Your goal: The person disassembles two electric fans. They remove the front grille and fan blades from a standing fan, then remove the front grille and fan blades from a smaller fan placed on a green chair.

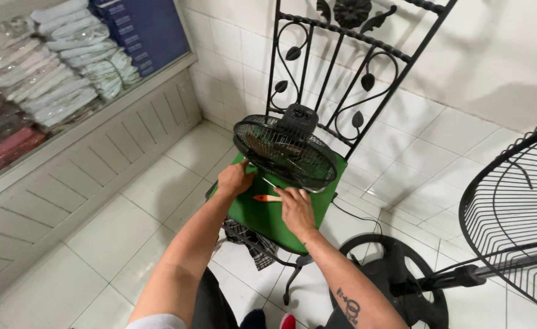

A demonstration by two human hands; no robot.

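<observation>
Clear-wrapped folded textile packs (pixel 67 61) stacked on shelf upper left; dark blue flat boxes (pixel 146 30) stacked beside them.
</observation>
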